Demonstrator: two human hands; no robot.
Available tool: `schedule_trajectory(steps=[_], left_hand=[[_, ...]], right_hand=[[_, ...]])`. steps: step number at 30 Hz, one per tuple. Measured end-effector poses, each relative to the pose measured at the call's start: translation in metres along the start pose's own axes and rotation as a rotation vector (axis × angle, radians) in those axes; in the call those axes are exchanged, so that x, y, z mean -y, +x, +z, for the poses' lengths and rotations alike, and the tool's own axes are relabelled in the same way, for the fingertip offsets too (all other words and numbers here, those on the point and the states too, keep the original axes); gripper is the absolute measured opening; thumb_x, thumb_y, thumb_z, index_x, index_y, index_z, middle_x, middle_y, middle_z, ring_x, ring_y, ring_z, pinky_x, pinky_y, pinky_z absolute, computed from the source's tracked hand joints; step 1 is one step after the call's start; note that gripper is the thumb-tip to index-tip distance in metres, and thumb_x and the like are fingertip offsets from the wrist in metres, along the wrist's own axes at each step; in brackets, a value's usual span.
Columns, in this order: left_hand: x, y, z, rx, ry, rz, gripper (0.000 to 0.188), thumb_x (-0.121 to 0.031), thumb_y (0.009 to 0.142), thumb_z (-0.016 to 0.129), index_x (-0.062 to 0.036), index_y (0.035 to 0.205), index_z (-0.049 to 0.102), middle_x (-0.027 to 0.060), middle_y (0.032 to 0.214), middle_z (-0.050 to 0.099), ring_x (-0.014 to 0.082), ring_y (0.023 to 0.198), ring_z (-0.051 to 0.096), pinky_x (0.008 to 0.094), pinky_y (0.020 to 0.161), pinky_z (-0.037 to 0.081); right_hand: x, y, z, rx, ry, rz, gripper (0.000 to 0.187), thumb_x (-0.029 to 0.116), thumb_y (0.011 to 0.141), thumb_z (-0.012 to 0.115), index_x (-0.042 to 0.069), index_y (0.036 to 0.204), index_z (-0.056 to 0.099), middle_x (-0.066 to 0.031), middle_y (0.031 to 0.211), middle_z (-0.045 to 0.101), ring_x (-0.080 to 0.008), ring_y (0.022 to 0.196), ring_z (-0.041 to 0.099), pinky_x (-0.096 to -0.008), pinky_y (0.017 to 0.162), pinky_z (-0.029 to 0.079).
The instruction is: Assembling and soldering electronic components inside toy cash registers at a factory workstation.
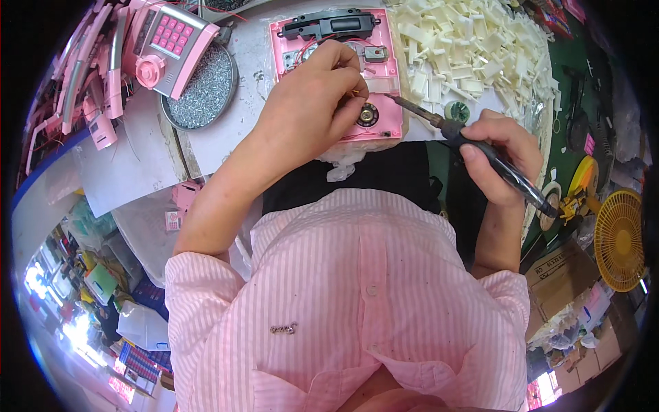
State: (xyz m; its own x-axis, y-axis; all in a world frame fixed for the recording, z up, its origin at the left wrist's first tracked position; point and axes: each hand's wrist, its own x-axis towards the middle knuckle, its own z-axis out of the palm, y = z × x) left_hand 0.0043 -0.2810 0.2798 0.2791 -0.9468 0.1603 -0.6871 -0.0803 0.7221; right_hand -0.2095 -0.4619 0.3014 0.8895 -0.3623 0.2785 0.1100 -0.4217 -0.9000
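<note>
A pink plastic toy housing [281,32] lies open on the table in front of me, showing its inside. In it are a black mechanism [336,26], a small metal motor [375,53], red wires and a round black speaker [368,115]. Over its middle, my left hand [312,96] is closed in a pinch; something thin and yellowish shows at the fingertips, too small to name. My right hand [504,151] grips a soldering iron [473,141] by its black handle. The iron's tip points left, at the housing's right part, close to my left fingers.
White plastic parts [473,48] are heaped at the right, near a small green spool [456,110]. At the left stand a round tray of screws [199,96] and stacked pink and grey toy phones [168,41]. A yellow fan [619,240] is at the far right.
</note>
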Motion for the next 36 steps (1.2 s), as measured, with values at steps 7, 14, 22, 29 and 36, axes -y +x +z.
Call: schedule_trajectory(steps=[7, 14, 22, 29, 36], left_hand=[[-0.004, -0.002, 0.004, 0.034, 0.104, -0.062, 0.012, -0.003, 0.074, 0.070, -0.0006, 0.084, 0.063, 0.0111, 0.103, 0.059, 0.0297, 0.091, 0.063, 0.0374, 0.077, 0.052], [-0.007, -0.003, 0.007, 0.002, 0.161, -0.061, 0.013, -0.003, 0.075, 0.070, -0.0008, 0.085, 0.062, 0.0101, 0.102, 0.059, 0.0283, 0.086, 0.064, 0.0369, 0.074, 0.054], [-0.011, -0.002, 0.010, -0.013, 0.232, -0.075, 0.012, -0.004, 0.076, 0.070, -0.0015, 0.085, 0.062, 0.0096, 0.102, 0.059, 0.0290, 0.084, 0.064, 0.0376, 0.071, 0.054], [-0.014, -0.002, 0.009, 0.006, 0.282, -0.097, 0.012, -0.006, 0.076, 0.070, -0.0024, 0.085, 0.063, 0.0091, 0.101, 0.059, 0.0294, 0.084, 0.064, 0.0387, 0.071, 0.054], [-0.009, -0.006, 0.004, -0.017, 0.082, -0.091, 0.013, -0.005, 0.082, 0.070, -0.0014, 0.094, 0.066, 0.0093, 0.103, 0.062, 0.0268, 0.084, 0.067, 0.0339, 0.073, 0.055]], right_hand=[[-0.001, 0.005, 0.008, 0.087, -0.031, 0.041, 0.016, 0.004, 0.075, 0.076, 0.001, 0.090, 0.069, -0.0043, 0.072, 0.064, -0.0091, 0.054, 0.054, -0.0232, 0.050, 0.038], [-0.003, 0.008, 0.011, 0.113, -0.039, 0.043, 0.017, 0.006, 0.075, 0.077, 0.002, 0.090, 0.070, -0.0046, 0.071, 0.064, -0.0108, 0.054, 0.055, -0.0241, 0.051, 0.040], [-0.005, 0.010, 0.011, 0.128, -0.033, 0.080, 0.017, 0.006, 0.076, 0.077, 0.002, 0.090, 0.069, -0.0035, 0.070, 0.064, -0.0100, 0.054, 0.055, -0.0235, 0.051, 0.039], [-0.009, 0.002, 0.007, 0.061, 0.063, 0.126, 0.016, 0.005, 0.079, 0.075, 0.000, 0.093, 0.069, 0.0013, 0.067, 0.059, -0.0027, 0.055, 0.047, -0.0208, 0.050, 0.031], [-0.007, -0.001, -0.002, -0.013, 0.036, 0.117, 0.016, 0.004, 0.080, 0.074, -0.001, 0.094, 0.068, 0.0012, 0.070, 0.060, -0.0025, 0.056, 0.045, -0.0199, 0.051, 0.030]])
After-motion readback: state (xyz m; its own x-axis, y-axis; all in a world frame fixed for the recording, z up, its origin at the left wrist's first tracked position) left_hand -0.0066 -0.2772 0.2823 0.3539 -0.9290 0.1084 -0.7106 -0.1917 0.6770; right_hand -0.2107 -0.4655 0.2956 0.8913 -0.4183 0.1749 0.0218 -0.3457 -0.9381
